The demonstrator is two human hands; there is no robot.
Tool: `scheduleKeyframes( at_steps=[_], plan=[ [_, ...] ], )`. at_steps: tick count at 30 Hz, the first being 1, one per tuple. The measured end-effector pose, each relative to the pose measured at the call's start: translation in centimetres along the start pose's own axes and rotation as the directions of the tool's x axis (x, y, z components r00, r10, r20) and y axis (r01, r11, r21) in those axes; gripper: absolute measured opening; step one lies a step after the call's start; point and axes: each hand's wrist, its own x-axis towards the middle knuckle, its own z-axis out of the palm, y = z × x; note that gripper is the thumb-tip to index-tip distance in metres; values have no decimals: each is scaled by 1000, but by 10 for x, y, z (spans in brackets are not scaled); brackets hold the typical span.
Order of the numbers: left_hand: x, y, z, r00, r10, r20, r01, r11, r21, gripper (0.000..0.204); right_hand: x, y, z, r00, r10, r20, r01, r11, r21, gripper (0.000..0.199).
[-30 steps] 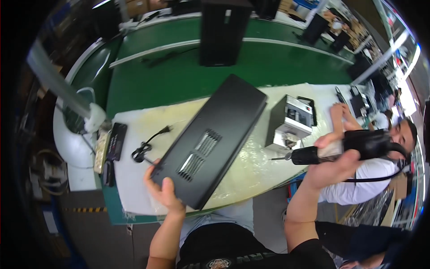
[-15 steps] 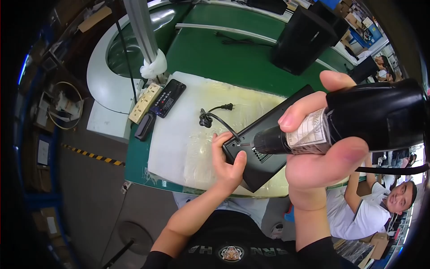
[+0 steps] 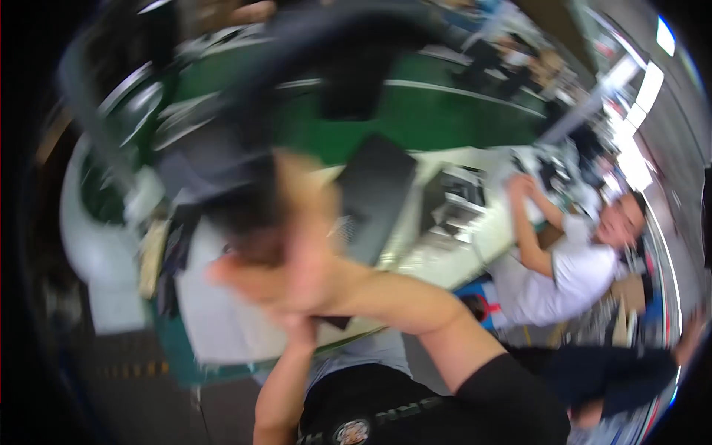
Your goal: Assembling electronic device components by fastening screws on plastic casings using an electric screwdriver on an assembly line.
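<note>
My right hand (image 3: 289, 245), smeared by motion, is closed round a black electric screwdriver (image 3: 245, 185) and reaches across in front of me to the left. Behind that wrist lies a long, flat black case (image 3: 382, 185), angled on the pale mat. My left hand (image 3: 300, 326) is low at the near end of the case, mostly hidden behind the right hand, and its fingers cannot be made out. The screwdriver's tip is lost in the blur.
The pale mat (image 3: 215, 326) covers a green bench. At left are a cream power strip (image 3: 153, 256) and a white curved machine housing (image 3: 111, 259). Black parts and clear wrapping (image 3: 456, 204) lie right of the case. A co-worker in white (image 3: 552, 274) is at the right.
My right hand has swung the screwdriver leftward and away from the case, across my left hand. The view has turned right, bringing more of the co-worker and bench into sight.
</note>
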Motion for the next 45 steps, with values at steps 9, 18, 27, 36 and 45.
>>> scheduleKeyframes(
  at_steps=[9, 18, 27, 36, 45],
  plan=[
    [0, 37, 21, 985, -152, -83, 136, 975, -175, 44, -2, 21, 10, 983, -179, -37, 181, 982, 57, 86],
    [18, -37, -14, 943, -314, -111, 292, 939, -179, 54, 21, -15, -64, 941, -197, -275, 232, 967, 101, 77],
    [37, -36, -30, 953, 267, 141, -277, 586, 762, 34, -111, 5, -201, 869, 347, -353, -130, 848, 514, 41],
    [103, 32, 14, 766, -642, -29, 412, 524, -745, 48, -185, 55, -206, 720, 537, -439, -397, 839, 373, 41],
    [157, 87, 93, 838, -546, 17, 178, 243, -954, 52, -230, 96, -192, 627, 751, -208, -560, 620, 550, 42]
  ],
)
